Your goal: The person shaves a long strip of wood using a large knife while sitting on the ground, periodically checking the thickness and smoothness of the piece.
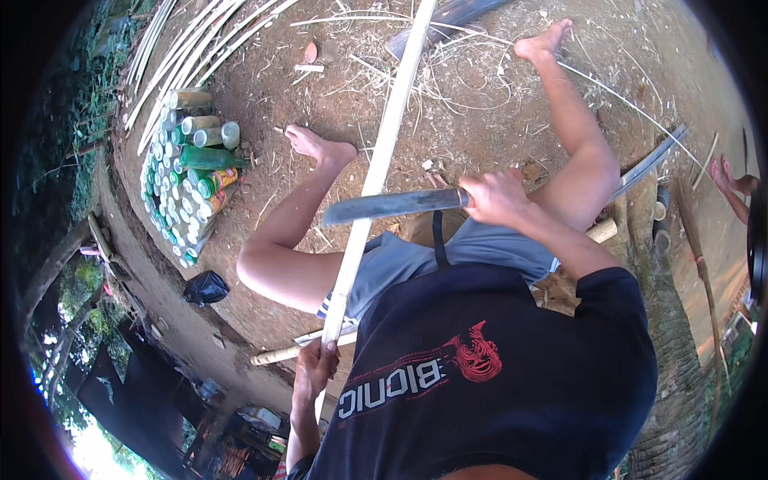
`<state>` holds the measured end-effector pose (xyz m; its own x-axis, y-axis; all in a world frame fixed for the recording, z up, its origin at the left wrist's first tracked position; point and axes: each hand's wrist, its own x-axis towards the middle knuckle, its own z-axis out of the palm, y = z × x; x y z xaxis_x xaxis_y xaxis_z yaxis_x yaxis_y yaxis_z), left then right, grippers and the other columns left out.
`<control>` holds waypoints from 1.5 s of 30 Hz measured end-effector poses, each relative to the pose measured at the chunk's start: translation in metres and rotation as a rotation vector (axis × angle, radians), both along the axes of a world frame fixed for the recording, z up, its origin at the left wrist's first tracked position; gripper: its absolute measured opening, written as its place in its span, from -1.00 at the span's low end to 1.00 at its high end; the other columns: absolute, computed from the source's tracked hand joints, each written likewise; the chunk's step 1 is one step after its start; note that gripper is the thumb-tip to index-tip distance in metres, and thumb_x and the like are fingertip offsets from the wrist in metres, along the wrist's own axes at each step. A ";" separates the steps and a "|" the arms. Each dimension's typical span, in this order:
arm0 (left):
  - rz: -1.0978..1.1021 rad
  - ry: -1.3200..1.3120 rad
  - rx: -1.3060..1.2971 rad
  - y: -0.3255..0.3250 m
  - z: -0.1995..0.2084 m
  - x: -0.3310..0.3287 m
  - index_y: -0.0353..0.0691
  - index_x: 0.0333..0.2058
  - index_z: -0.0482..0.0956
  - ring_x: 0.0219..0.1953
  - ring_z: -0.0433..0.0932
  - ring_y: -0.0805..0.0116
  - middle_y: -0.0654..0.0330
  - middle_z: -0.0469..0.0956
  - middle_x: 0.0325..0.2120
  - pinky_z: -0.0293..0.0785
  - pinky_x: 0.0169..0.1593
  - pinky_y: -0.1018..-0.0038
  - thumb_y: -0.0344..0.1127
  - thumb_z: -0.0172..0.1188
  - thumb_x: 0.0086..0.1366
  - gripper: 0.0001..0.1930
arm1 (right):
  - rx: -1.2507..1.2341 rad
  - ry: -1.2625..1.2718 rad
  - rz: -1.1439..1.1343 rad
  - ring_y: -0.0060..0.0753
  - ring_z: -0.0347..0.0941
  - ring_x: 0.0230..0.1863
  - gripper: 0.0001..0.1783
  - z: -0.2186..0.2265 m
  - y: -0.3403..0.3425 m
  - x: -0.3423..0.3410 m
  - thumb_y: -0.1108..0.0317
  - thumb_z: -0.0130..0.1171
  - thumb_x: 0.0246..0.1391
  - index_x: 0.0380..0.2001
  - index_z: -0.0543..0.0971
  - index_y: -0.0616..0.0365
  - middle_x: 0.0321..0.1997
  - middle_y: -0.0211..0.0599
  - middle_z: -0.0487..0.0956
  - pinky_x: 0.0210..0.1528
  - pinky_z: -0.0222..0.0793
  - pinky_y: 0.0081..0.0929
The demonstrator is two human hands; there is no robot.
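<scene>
A long pale strip (384, 148), split wood or bamboo by its look, slants from the far edge down past my left thigh. Near its lower end, beside my shirt, my left hand (314, 370) is closed around it. My right hand (498, 198) grips the short handle of a machete (392, 206) above my right thigh. The dark, broad blade points left and lies across the strip in view; whether it touches the strip I cannot tell. Part of the strip's near end is hidden by my hand and shirt.
Stacked bottles and jars (196, 180) and a black plastic bag (206, 288) are at left. Several pale strips (188, 48) fan out at far left. A dark log (456, 22) lies beyond my feet. At right stand a trunk (672, 376) and another person's limb (726, 178).
</scene>
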<state>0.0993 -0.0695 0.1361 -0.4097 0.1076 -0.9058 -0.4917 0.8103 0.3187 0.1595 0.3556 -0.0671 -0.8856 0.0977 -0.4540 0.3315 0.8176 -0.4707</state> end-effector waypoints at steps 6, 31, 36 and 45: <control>-0.057 0.041 -0.038 -0.009 0.013 -0.003 -0.25 -0.49 0.43 -0.71 0.29 0.61 0.35 0.32 -0.75 0.23 -0.63 0.56 0.05 0.04 0.39 -0.54 | -0.002 0.098 -0.351 -0.02 0.53 -0.63 -0.82 -0.027 0.064 -0.027 0.32 0.07 -0.02 -0.41 0.57 0.19 -0.70 -0.02 0.50 -0.56 0.45 -0.16; -0.029 -0.049 -0.102 -0.069 0.010 0.020 -0.28 -0.45 0.48 -0.65 0.35 0.56 0.29 0.41 -0.69 0.27 -0.57 0.54 -0.05 0.04 0.41 -0.61 | -0.142 -0.083 -0.172 -0.40 0.42 -0.70 -0.87 -0.074 0.034 -0.026 0.39 0.10 -0.01 -0.40 0.55 0.21 -0.66 -0.27 0.51 -0.63 0.38 -0.33; -0.301 -0.078 -0.110 -0.103 -0.037 0.027 -0.40 -0.26 0.54 -0.27 0.62 0.11 -0.02 0.62 -0.44 0.46 -0.15 0.28 0.20 -0.27 0.44 -0.33 | -0.194 -0.069 -0.272 -0.12 0.56 -0.54 -0.84 -0.094 0.020 -0.020 0.35 0.11 -0.03 -0.42 0.55 0.21 -0.58 -0.13 0.58 -0.41 0.47 -0.16; -0.296 0.694 0.147 0.098 -0.155 -0.065 -0.37 -0.13 0.53 -0.34 0.61 0.12 -0.04 0.61 -0.29 0.52 -0.26 0.23 -0.04 -0.14 0.47 -0.54 | -0.204 -0.103 -0.259 -0.10 0.57 -0.50 -0.83 -0.095 0.018 -0.016 0.37 0.11 -0.04 -0.40 0.57 0.22 -0.53 -0.06 0.60 -0.33 0.51 -0.15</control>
<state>0.0343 0.0286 -0.0192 -0.8143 0.4008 -0.4199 0.0908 0.8024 0.5898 0.1439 0.3733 -0.1624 -0.7915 0.2115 -0.5734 0.5705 0.5923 -0.5690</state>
